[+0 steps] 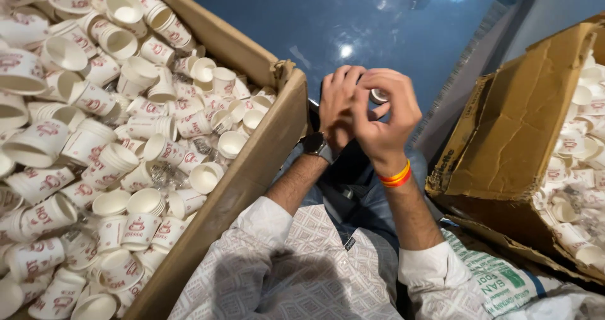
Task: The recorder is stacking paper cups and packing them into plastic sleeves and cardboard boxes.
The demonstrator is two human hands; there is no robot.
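Two of my hands meet over my lap, my right hand (386,115) pinching a small white paper cup (379,95) and my left hand (337,102) cupped beside it, so a hard squeeze might squash it.

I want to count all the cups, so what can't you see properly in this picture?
Head view only:
- paper cup in the right hand: mostly hidden by fingers.
- left hand: palm hidden behind the right hand, so its grip is unclear.
- left box: cut off by the picture's edge; lower cups buried.
- right box: flap hides most cups.
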